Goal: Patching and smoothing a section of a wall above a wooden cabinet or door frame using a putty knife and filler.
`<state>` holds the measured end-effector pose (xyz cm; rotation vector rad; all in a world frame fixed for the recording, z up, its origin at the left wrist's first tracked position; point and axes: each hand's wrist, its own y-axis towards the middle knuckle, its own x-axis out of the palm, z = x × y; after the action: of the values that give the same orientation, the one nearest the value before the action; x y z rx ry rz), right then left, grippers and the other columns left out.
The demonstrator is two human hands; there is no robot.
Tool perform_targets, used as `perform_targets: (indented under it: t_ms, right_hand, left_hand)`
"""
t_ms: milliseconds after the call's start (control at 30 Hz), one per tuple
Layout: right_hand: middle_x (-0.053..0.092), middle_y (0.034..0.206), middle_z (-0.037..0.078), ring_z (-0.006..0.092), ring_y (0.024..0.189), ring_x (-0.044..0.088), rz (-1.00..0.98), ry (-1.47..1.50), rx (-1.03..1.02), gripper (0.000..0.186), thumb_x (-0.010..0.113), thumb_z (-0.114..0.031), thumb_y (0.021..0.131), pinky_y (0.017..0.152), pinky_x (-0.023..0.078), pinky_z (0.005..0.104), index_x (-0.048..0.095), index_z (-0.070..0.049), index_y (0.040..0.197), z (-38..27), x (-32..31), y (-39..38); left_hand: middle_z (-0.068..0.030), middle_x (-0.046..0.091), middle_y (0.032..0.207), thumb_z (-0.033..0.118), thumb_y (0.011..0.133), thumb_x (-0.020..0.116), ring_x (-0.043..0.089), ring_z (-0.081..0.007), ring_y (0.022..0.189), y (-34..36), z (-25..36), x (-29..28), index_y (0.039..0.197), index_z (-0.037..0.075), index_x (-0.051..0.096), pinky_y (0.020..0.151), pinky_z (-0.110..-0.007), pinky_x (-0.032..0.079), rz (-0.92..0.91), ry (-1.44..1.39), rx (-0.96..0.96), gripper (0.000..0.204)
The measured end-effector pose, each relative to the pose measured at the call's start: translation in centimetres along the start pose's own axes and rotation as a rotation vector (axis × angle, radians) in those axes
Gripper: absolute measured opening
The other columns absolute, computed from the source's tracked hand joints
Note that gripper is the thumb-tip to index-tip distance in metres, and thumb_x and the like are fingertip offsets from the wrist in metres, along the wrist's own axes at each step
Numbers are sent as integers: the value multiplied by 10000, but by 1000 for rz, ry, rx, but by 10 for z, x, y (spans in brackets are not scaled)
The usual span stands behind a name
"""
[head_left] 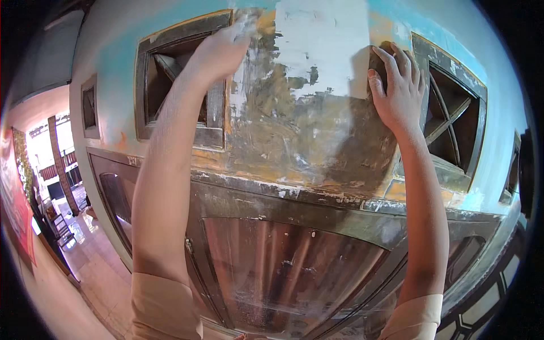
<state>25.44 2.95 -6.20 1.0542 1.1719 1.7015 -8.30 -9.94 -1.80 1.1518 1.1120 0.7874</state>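
My left hand (224, 54) is raised at the upper middle, fingers curled at the top of the patched wall (306, 130), beside the left vent opening's frame; what it holds is blurred and hidden. My right hand (396, 88) rests with spread fingers on the wall left of the right vent opening (450, 119), which has crossed bars. The wall between the openings has a white patch (320, 37) above rough, streaked brown and ochre coating. Pale turquoise paint surrounds it.
A dark wooden window (289, 266) with brown panels and a ledge runs below. Smaller openings (89, 107) sit at both sides. At far left, a bright tiled room (99, 255) holds chairs (62, 226), a post and a red hanging. A dark patterned grille fills the lower right.
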Motion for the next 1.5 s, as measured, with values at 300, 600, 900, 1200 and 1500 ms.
perform_targets:
  t_ms: [300,600,900,1200,1500]
  right_hand:
    - [424,1574,47,320,1508,314,9,33,5,480,571,-414,1003,1242,196,598,505,-334,1471,-2,-2,2]
    - [411,1586,44,310,1512,309,-13,11,0,490,567,-425,1015,1248,190,597,486,-332,1489,-2,-1,-2]
    - [414,1583,57,322,1514,306,-32,38,-1,497,569,-392,1007,1242,180,610,484,-317,1491,-4,-6,-4]
    - [411,1582,64,314,1522,291,-27,35,2,505,564,-396,1004,1252,156,605,474,-328,1496,-2,-4,-7]
    - [398,1593,79,325,1528,283,-55,26,28,507,542,-427,1017,1253,167,601,464,-321,1507,-8,-9,-5]
  left_hand:
    - [-314,695,980,248,959,495,681,-483,909,-219,27,44,1622,266,305,857,-560,523,-166,-37,-429,690]
    - [-314,699,1039,269,982,477,673,-489,964,-200,37,34,1641,226,242,901,-556,513,-272,-49,-482,701]
    - [-313,679,1106,308,968,490,655,-474,1041,-121,24,23,1421,77,549,908,-531,503,-99,-173,-413,512]
    - [-221,711,943,319,965,459,702,-324,775,-39,16,-5,1372,83,599,781,-434,538,-142,-153,-411,491]
    - [-45,531,761,361,1017,473,451,-148,631,25,13,-54,1202,38,618,549,-378,388,-202,-114,-334,400]
